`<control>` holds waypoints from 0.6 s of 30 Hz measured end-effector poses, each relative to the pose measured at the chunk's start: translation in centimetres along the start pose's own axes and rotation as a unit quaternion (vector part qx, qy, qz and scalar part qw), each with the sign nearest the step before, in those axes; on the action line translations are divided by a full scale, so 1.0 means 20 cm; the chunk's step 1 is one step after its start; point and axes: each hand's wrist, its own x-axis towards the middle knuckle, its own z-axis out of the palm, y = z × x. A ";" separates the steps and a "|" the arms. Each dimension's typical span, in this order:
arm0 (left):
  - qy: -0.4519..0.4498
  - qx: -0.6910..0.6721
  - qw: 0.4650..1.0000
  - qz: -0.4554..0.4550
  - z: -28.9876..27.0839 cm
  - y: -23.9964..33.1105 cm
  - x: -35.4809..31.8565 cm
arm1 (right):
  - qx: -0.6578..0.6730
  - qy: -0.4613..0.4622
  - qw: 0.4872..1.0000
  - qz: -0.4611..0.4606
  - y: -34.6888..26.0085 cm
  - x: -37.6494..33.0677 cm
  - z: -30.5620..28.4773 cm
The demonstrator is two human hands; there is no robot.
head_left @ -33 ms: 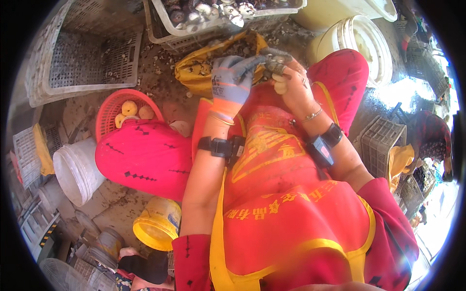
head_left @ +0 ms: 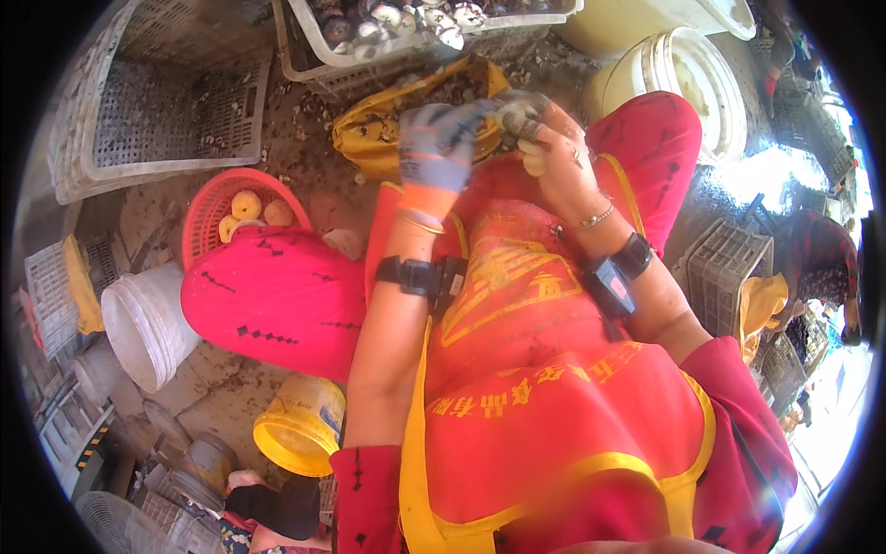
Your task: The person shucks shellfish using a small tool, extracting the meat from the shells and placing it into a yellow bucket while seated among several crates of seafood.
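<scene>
At upper centre, I see the gloved left hand (head_left: 434, 148) blurred beside the bent-fingered right hand (head_left: 546, 148); I cannot tell whether either grips anything. Just beyond lies a yellow bag (head_left: 371, 163) of debris (head_left: 459, 90). Above, a pale crate (head_left: 323, 48) holds shells (head_left: 388, 17); left, a pink basket (head_left: 196, 217) holds round yellowish pieces (head_left: 245, 205).

A white bucket (head_left: 148, 323) and a yellow bucket (head_left: 300, 415) were set on the floor (head_left: 217, 392) at the left. A grilled fan (head_left: 115, 522) was partly shown at the lower left, near a person (head_left: 277, 538) in dark headwear (head_left: 297, 506). At the right, a grey crate (head_left: 724, 268) was seen beside yellow material (head_left: 761, 300).
</scene>
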 end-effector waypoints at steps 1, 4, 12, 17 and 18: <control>0.013 -0.071 0.994 -0.077 0.01 -0.05 -0.03 | -0.030 0.009 0.999 0.029 -0.01 0.00 0.01; 0.020 -0.233 0.934 -0.269 -0.02 -0.05 -0.05 | 0.017 0.042 0.995 0.088 0.00 0.03 -0.02; 0.013 -0.230 0.962 -0.144 0.03 0.02 -0.04 | 0.429 -0.061 0.888 0.155 0.19 0.09 -0.15; 0.030 -0.334 0.907 -0.255 0.06 -0.01 -0.07 | 0.425 -0.056 0.894 0.131 0.23 0.12 -0.20; 0.022 -0.334 0.903 -0.269 0.05 -0.01 -0.08 | 0.381 -0.016 0.914 0.136 0.20 0.10 -0.16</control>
